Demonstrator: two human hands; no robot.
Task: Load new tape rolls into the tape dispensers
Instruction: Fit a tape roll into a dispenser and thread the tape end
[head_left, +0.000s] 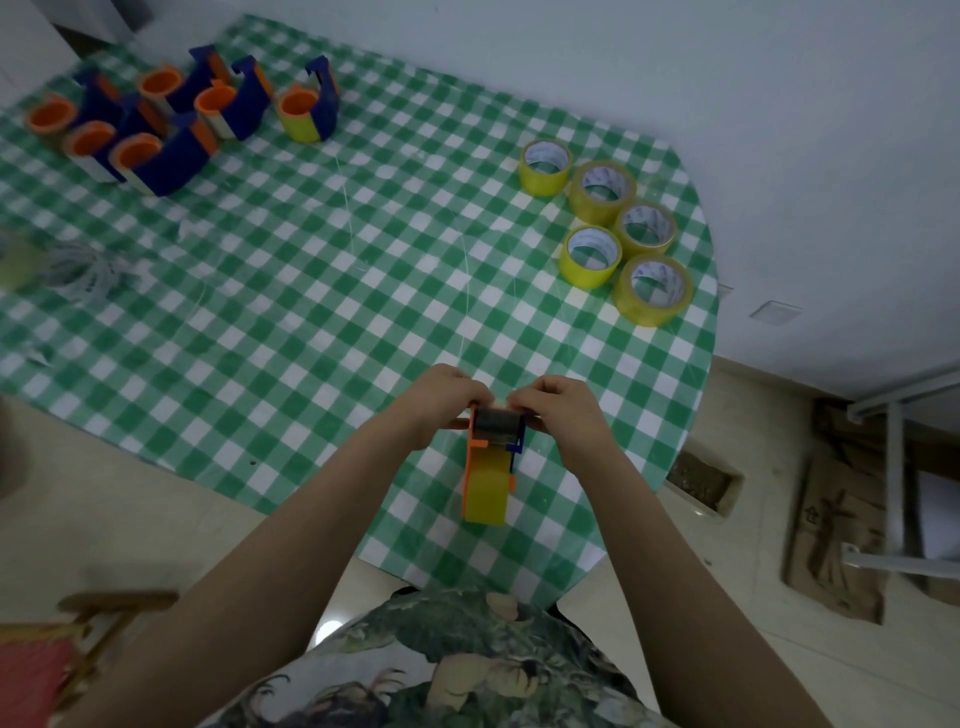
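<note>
The left hand (447, 402) and right hand (563, 413) both pinch the roller end of the orange dispenser (493, 441), yellow roll (485, 493) already seated, at the checked table's (311, 322) near edge, and I'd worry the sticky tape end folds back or feeds crooked.
</note>
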